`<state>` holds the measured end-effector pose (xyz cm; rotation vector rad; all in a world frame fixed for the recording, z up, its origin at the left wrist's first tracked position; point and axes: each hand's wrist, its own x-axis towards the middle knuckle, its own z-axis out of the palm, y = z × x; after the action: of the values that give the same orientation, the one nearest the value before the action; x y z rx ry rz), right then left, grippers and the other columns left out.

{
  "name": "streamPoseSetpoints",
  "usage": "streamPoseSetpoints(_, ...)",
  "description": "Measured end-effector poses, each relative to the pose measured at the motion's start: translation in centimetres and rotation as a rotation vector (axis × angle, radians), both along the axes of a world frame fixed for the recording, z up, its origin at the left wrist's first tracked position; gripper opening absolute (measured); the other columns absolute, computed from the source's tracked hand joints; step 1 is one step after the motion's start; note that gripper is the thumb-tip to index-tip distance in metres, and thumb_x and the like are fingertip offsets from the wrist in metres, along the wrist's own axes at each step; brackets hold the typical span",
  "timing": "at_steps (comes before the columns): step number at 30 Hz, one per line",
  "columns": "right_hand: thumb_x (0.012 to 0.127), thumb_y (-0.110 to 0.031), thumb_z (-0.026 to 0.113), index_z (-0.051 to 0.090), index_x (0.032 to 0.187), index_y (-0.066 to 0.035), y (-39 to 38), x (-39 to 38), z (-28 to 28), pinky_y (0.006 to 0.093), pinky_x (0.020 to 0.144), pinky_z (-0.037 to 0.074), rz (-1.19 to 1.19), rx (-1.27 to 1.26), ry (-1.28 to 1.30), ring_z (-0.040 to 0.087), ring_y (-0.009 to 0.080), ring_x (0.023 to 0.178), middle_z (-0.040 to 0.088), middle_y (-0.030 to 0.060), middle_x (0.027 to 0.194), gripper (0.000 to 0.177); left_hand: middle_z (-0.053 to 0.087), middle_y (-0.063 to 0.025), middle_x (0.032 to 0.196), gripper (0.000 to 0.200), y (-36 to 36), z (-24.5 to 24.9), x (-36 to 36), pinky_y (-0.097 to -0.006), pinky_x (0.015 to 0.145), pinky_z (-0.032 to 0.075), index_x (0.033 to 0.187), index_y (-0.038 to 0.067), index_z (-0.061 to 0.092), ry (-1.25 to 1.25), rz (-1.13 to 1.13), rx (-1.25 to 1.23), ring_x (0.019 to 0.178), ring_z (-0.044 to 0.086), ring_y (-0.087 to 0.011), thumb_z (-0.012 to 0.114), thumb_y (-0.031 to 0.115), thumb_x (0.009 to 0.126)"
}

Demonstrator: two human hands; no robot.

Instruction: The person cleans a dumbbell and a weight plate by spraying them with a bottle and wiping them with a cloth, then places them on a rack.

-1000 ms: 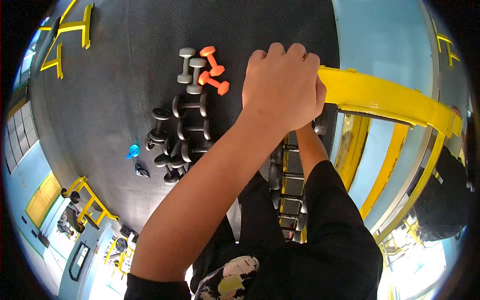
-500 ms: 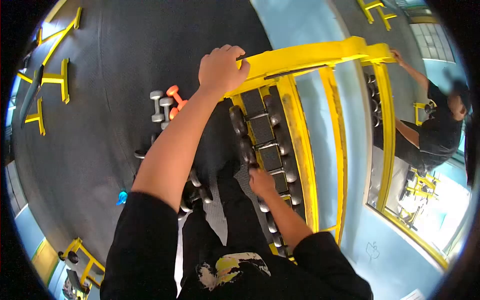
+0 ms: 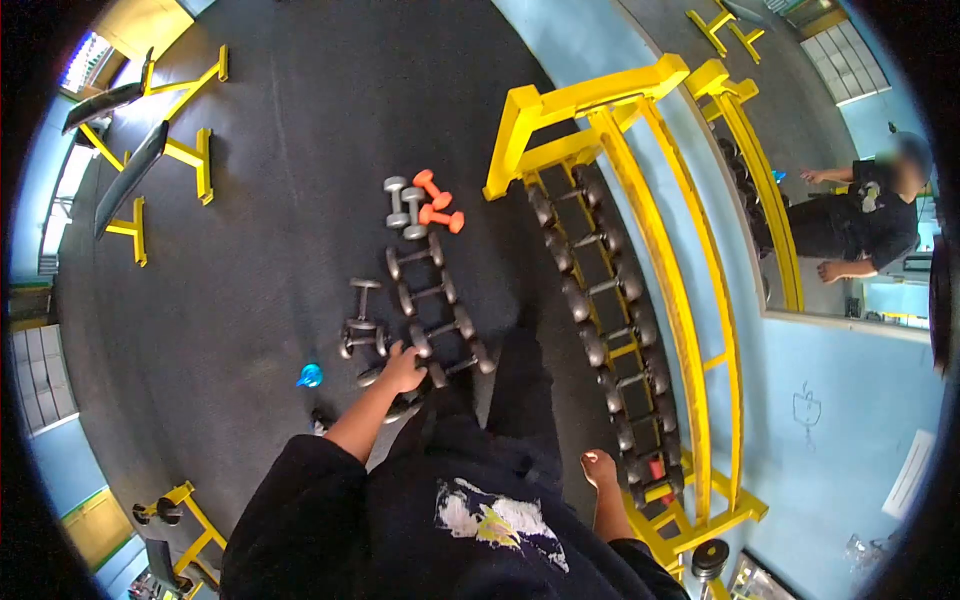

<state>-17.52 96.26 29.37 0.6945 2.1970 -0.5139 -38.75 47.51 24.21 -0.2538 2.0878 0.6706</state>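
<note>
My left hand [image 3: 404,370] hovers over the dumbbells on the floor, empty, with its fingers apart. Just beyond it, black dumbbells [image 3: 432,292] lie in a row, and a smaller group of dumbbells [image 3: 364,332] sits to their left. Low beside my body, my right hand [image 3: 598,468] hangs with fingers loosely curled and nothing showing in them. Nearest to it is the yellow dumbbell rack [image 3: 655,260], whose sloping shelf carries black dumbbells [image 3: 592,355] in a long line.
Grey dumbbells [image 3: 396,203] and orange dumbbells [image 3: 441,219] lie farther along the black floor [image 3: 290,200]. A blue object [image 3: 310,375] is on the floor at left. Yellow-framed benches [image 3: 150,160] stand at far left. A wall mirror [image 3: 850,240] reflects a person.
My left hand has left the rack's top bar and dropped over the floor dumbbells. The right hand has come off a dumbbell on the rack, down to my side. The view has shifted back.
</note>
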Motion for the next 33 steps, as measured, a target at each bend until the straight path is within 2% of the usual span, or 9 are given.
streamPoseSetpoints(1, 0.086, -0.033, 0.067, 0.074, 0.104, -0.011, -1.5, 1.5, 0.7, 0.0393, 0.086, 0.054, -0.033, 0.013, -0.036, 0.069, 0.0306, 0.099, 0.073, 0.0153, 0.100, 0.029, 0.036, -0.0314, 0.144, 0.059, -2.5, -0.1, 4.0, -0.0443, 0.113, 0.033, 0.135, 0.006, 0.052, 0.063, 0.186, -0.010, 0.138, 0.034, -0.0451, 0.068, 0.030, 0.084)
streamPoseSetpoints(3, 0.086, -0.031, 0.068, 0.073, 0.102, -0.008, -4.5, 5.6, -0.1, 0.0376, 0.083, 0.054, -0.148, -0.031, -0.008, 0.070, 0.0280, 0.095, 0.073, 0.0145, 0.097, 0.029, 0.052, -0.0283, 0.135, 0.050, -7.4, -0.4, 10.2, -0.0443, 0.109, 0.038, 0.128, 0.005, 0.060, 0.158, 0.350, -0.071, 0.132, 0.045, -0.0419, 0.069, 0.027, 0.083)
streamPoseSetpoints(9, 0.089, -0.024, 0.067, 0.071, 0.100, -0.002, -11.6, 7.6, -0.9, 0.0332, 0.072, 0.054, -0.438, -0.115, 0.092, 0.069, 0.0195, 0.078, 0.072, 0.0124, 0.088, 0.025, 0.063, -0.0230, 0.122, 0.043, -17.8, 4.8, 20.4, -0.0405, 0.099, 0.046, 0.126, 0.002, 0.060, 0.230, 0.655, -0.079, 0.117, 0.060, -0.0341, 0.067, 0.022, 0.089)
streamPoseSetpoints(11, 0.093, -0.017, 0.061, 0.071, 0.097, 0.000, -12.3, 8.6, -3.6, 0.0296, 0.064, 0.052, -0.565, -0.393, 0.072, 0.064, 0.0148, 0.068, 0.069, 0.0066, 0.079, 0.020, 0.065, -0.0194, 0.116, 0.044, -21.4, 3.8, 23.5, -0.0369, 0.092, 0.049, 0.130, 0.001, 0.055, 0.179, 0.792, 0.019, 0.108, 0.062, -0.0280, 0.065, 0.019, 0.091)
streamPoseSetpoints(15, 0.095, -0.013, 0.054, 0.068, 0.094, 0.002, -16.0, 7.2, -1.6, 0.0272, 0.058, 0.048, -0.541, -0.389, 0.257, 0.058, 0.0116, 0.063, 0.063, 0.0033, 0.075, 0.021, 0.064, -0.0180, 0.113, 0.047, -25.4, 4.8, 28.7, -0.0354, 0.085, 0.051, 0.134, -0.002, 0.050, 0.132, 0.950, 0.125, 0.102, 0.062, -0.0241, 0.064, 0.014, 0.092)
streamPoseSetpoints(18, 0.095, -0.012, 0.051, 0.068, 0.097, 0.002, -18.8, 8.1, -0.9, 0.0263, 0.061, 0.046, -0.486, -0.388, 0.404, 0.057, 0.0112, 0.065, 0.064, 0.0041, 0.079, 0.022, 0.063, -0.0198, 0.116, 0.049, -29.7, -0.3, 34.3, -0.0363, 0.083, 0.052, 0.135, -0.004, 0.047, 0.134, 0.759, 0.069, 0.104, 0.062, -0.0238, 0.064, 0.013, 0.092)
streamPoseSetpoints(23, 0.094, -0.012, 0.054, 0.068, 0.096, 0.001, -24.6, 16.3, -5.1, 0.0261, 0.061, 0.046, -0.488, -0.375, 0.461, 0.056, 0.0110, 0.065, 0.064, 0.0035, 0.079, 0.019, 0.054, -0.0225, 0.137, 0.051, -29.2, 6.8, 34.1, -0.0399, 0.100, 0.045, 0.140, 0.003, 0.045, 0.020, 0.560, 0.027, 0.123, 0.055, -0.0313, 0.061, 0.021, 0.096)
streamPoseSetpoints(30, 0.092, -0.015, 0.059, 0.069, 0.099, -0.001, -35.1, 26.5, -8.9, 0.0275, 0.062, 0.048, -0.519, -0.340, 0.232, 0.059, 0.0119, 0.066, 0.066, 0.0041, 0.079, 0.019, 0.056, -0.0213, 0.134, 0.051, -32.1, 8.6, 30.0, -0.0386, 0.097, 0.048, 0.140, 0.005, 0.044, 0.242, 0.421, 0.140, 0.113, 0.060, -0.0292, 0.061, 0.019, 0.095)
streamPoseSetpoints(33, 0.085, -0.039, 0.063, 0.072, 0.108, -0.011, -38.4, 25.6, -7.5, 0.0402, 0.090, 0.052, -0.413, -0.310, 0.038, 0.068, 0.0323, 0.103, 0.072, 0.0169, 0.105, 0.037, 0.057, -0.0209, 0.133, 0.050, -32.4, 8.6, 27.4, -0.0385, 0.096, 0.049, 0.139, 0.005, 0.044, 0.282, 0.416, 0.200, 0.110, 0.062, -0.0285, 0.062, 0.017, 0.095)
